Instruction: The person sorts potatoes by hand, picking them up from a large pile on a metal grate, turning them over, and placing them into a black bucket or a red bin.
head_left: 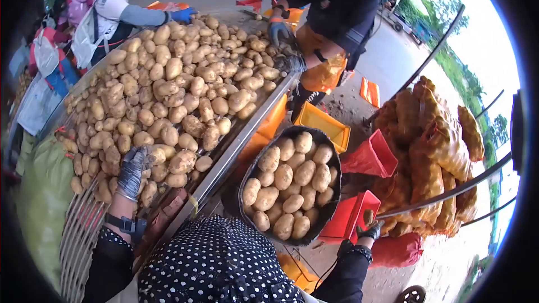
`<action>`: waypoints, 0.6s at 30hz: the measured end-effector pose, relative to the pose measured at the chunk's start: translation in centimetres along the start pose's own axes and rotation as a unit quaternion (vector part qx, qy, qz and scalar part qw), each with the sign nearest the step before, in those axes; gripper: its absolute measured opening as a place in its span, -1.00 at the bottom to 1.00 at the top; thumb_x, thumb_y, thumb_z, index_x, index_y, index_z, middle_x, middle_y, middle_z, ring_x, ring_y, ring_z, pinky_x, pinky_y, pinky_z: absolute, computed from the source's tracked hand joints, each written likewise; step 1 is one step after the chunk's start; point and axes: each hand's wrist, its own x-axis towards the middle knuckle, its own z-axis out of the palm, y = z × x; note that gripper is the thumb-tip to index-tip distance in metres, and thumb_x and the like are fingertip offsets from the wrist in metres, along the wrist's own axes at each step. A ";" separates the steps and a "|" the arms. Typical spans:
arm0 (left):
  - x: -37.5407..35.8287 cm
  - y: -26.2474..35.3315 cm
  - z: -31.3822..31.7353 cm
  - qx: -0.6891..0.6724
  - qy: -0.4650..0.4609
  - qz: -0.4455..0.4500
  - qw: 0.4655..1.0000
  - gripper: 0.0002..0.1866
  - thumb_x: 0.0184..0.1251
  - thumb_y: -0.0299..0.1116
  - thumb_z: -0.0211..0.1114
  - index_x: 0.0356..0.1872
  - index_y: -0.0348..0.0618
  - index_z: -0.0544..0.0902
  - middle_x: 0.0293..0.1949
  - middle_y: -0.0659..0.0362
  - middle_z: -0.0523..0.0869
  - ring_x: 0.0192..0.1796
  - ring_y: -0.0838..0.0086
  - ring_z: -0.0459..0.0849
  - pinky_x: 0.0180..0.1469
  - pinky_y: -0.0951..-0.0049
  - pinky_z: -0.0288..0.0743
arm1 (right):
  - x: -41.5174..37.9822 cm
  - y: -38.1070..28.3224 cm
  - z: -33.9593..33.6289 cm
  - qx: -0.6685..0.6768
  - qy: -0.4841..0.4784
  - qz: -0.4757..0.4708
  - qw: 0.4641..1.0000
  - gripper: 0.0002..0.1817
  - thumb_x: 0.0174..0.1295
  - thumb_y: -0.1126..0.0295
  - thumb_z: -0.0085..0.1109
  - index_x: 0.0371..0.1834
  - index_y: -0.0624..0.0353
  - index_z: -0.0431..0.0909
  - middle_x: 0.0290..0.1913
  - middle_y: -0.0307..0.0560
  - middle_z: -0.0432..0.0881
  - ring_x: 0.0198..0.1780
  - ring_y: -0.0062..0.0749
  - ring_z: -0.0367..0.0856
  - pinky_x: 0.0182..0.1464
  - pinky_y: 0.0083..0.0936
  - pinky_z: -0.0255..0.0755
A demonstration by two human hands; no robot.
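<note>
Potatoes heaped on one table, more in a bucket

The table (240, 148) bears potatoes (174, 87) too many to count. Right of it, many orange sacks (441, 160) are stacked; left, one green sack (48, 207). Two co-workers, one in black (343, 14), one grey-sleeved (120, 14), stand at its far part. One black bucket (329, 216) of potatoes stands between table and two red bins (351, 219). The left hand (135, 171) touches potatoes at the table's near end; I cannot tell its grip. The right hand (370, 231), well right of the table, has one potato (368, 217) at its fingertips, whether clamped I cannot tell.
</note>
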 end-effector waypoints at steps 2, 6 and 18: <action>-0.8 -0.4 -2.3 -0.010 0.015 0.032 0.999 -0.76 0.45 -0.33 0.13 -0.02 -0.23 0.61 -0.12 0.23 0.69 -0.16 0.59 0.64 -0.10 0.59 0.55 | 0.6 0.7 2.2 -0.038 0.056 0.029 0.997 -0.13 0.21 -0.35 -0.08 0.47 -0.06 0.07 0.46 -0.02 0.12 0.40 0.02 0.17 0.30 0.22 0.10; -3.4 -2.4 -6.5 0.008 0.085 0.091 0.992 -0.78 0.45 -0.43 0.12 -0.01 -0.30 0.60 -0.13 0.25 0.68 -0.14 0.59 0.60 -0.02 0.62 0.50 | 5.4 5.5 9.9 0.039 -0.229 0.086 0.969 -0.60 0.29 -0.11 0.04 -0.03 -0.09 0.49 -0.11 -0.16 0.50 -0.22 -0.17 0.47 -0.31 -0.21 0.46; -5.0 -4.9 -8.6 0.453 0.171 0.294 0.824 -0.66 0.10 -0.37 0.38 -0.09 -0.26 0.61 0.10 -0.10 0.54 0.18 0.01 0.44 0.30 0.04 0.23 | -31.6 15.6 34.4 -0.252 -0.649 -0.288 0.658 -0.74 0.34 0.37 0.14 -0.01 0.30 0.53 -0.12 -0.05 0.68 -0.19 -0.46 0.67 -0.21 -0.59 0.58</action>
